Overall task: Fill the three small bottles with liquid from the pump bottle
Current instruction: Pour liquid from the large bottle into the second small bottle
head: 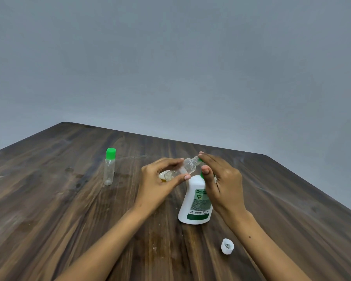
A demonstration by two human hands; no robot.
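While the left hand (160,179) pinches a small clear bottle (182,169) between thumb and fingertips above the middle of the table (49,209), the bottle lies tilted, its long axis running from its base low on the left to its open neck raised toward the table's far right corner. At that neck the right hand (221,179) holds its fingers curled over the green pump head of the white pump bottle (197,203), which stands upright just beneath. Toward the far left corner a second small bottle (109,167) with a green cap stands upright, well apart. Nearer the right edge, a white cap (227,246) lies loose. Something yellowish shows behind the left hand, mostly hidden.
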